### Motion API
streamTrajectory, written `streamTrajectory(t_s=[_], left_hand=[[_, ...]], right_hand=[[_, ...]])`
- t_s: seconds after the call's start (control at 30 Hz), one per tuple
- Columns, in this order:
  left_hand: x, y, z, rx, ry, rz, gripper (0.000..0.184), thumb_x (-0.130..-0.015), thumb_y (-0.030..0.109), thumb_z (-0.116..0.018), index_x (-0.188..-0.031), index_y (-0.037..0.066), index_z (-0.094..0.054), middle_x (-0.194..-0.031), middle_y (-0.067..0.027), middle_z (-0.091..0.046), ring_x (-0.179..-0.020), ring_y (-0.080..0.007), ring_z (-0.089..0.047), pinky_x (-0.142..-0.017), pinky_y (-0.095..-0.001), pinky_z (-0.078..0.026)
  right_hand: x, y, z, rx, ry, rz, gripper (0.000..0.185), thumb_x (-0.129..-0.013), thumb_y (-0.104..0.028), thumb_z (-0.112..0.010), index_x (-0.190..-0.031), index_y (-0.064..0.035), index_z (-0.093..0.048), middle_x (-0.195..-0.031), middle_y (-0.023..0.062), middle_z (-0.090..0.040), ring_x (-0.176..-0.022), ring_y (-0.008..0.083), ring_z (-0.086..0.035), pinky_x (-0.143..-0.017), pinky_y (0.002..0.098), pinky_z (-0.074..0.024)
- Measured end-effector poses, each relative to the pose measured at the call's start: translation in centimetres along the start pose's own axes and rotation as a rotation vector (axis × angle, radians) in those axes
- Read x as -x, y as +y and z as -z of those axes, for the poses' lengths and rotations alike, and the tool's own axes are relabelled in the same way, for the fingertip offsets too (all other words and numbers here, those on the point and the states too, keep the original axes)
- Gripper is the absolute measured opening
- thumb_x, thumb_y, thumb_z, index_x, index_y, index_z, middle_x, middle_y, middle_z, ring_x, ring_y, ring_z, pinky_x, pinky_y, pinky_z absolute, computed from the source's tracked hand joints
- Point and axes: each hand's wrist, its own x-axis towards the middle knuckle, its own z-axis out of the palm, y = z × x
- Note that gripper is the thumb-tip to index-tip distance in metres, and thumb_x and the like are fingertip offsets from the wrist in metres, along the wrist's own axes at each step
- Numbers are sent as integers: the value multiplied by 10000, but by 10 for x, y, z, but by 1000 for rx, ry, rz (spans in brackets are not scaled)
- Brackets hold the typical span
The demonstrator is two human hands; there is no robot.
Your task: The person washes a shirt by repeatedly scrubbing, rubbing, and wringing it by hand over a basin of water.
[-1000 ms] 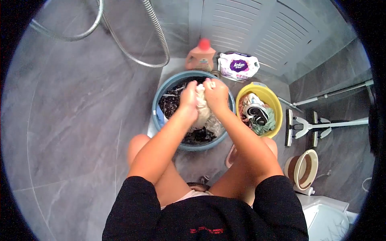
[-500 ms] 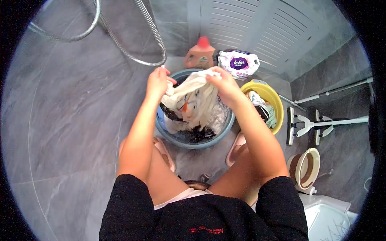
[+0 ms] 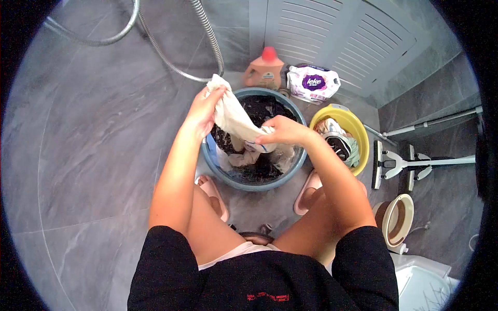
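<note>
A wet, cream-coloured garment (image 3: 232, 112) is stretched between my two hands above a blue basin (image 3: 207, 165). My left hand (image 3: 203, 110) grips its upper end near the basin's far left rim. Lower and to the right, my right hand (image 3: 284, 131) pinches the other end over the basin. Part of the cloth hangs down into the basin, among dark wet fabric (image 3: 259, 106) and water. What kind of garment it is, I cannot make out.
Right of the basin stands a yellow tub (image 3: 363, 136) with clothes in it. Behind are a pink detergent bottle (image 3: 263, 72) and a white leke pack (image 3: 313, 83). A shower hose (image 3: 210, 33) hangs at upper left; a mop (image 3: 397, 164) and a beige bucket (image 3: 398, 220) are at right.
My right hand has moved down and my left slightly up, so the cream garment now slants between them. Less of it is bunched over the basin, and more dark fabric shows.
</note>
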Motion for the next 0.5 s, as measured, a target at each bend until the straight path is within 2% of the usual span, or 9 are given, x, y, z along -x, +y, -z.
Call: streamTrajectory(t_s=[0.1, 0.13, 0.2, 0.27, 0.3, 0.33, 0.4, 0.43, 0.5], left_hand=[[-2, 4, -8, 1, 159, 82, 289, -910, 236, -500, -1067, -3, -542, -958, -59, -613, -853, -153, -600, -746, -279, -480], [-2, 4, -9, -167, 110, 86, 323, -899, 287, -515, -1039, 0, -567, -926, -54, -626, -833, -141, -597, -732, -282, -472], [-2, -2, -15, -685, -42, 100, 384, -834, 380, -589, -991, 29, -604, -907, -67, -641, -823, -143, -597, -727, -298, -465], [-1, -22, -22, -1039, -334, 13, 452, -751, 461, -652, -939, 50, -635, -896, -87, -652, -819, -160, -600, -728, -310, -458], [-6, -29, -24, -1042, -552, 134, 558, -728, 477, -687, -1052, 30, -606, -983, -100, -631, -894, -171, -565, -834, -314, -425], [-6, -30, -28, -1159, -525, 119, 536, -755, 468, -664, -1068, 36, -611, -979, -82, -634, -879, -154, -565, -822, -297, -425], [-9, -32, -31, -844, -276, 209, 492, -806, 446, -618, -1070, 30, -612, -990, -71, -634, -879, -139, -572, -799, -288, -434], [-21, -50, -23, -673, -163, 152, 453, -853, 423, -569, -1080, 33, -608, -1013, -62, -630, -882, -120, -572, -773, -284, -444], [-24, -54, -28, -6, 23, 204, 504, -837, 466, -571, -1158, 78, -569, -1049, -94, -619, -902, -151, -575, -812, -305, -435]], right_hand=[[-7, 5, 4, -373, 316, 45, 259, -735, -202, -677, -920, -28, -624, -807, 27, -629, -751, 114, -564, -705, 264, -445], [-9, 7, 9, -554, 442, 86, 244, -737, -154, -665, -938, -26, -615, -830, 28, -627, -764, 116, -568, -715, 259, -446], [-13, 12, 16, -882, 558, 140, 228, -759, -66, -618, -984, -43, -593, -918, 40, -618, -820, 137, -581, -765, 271, -448], [-14, -3, 19, -932, 706, 197, 254, -760, -42, -593, -1013, -40, -576, -919, 41, -601, -817, 141, -579, -739, 269, -456], [-18, -4, 16, -930, 703, 195, 254, -760, -42, -593, -1013, -40, -576, -919, 41, -601, -817, 141, -579, -739, 269, -456], [-24, -3, 12, -1007, 699, 189, 226, -764, -55, -583, -990, -47, -582, -877, 26, -592, -810, 126, -567, -738, 264, -451], [-32, 5, 4, -1083, 692, 178, 200, -768, -68, -573, -967, -54, -588, -834, 12, -583, -803, 111, -554, -737, 259, -447], [-37, 11, 3, -966, 740, 147, 173, -774, -86, -573, -943, -53, -593, -813, 4, -571, -787, 98, -542, -721, 243, -439], [-44, 2, -6, -688, 726, 179, 140, -783, -149, -584, -882, -55, -611, -773, -7, -556, -747, 57, -504, -670, 197, -408]])
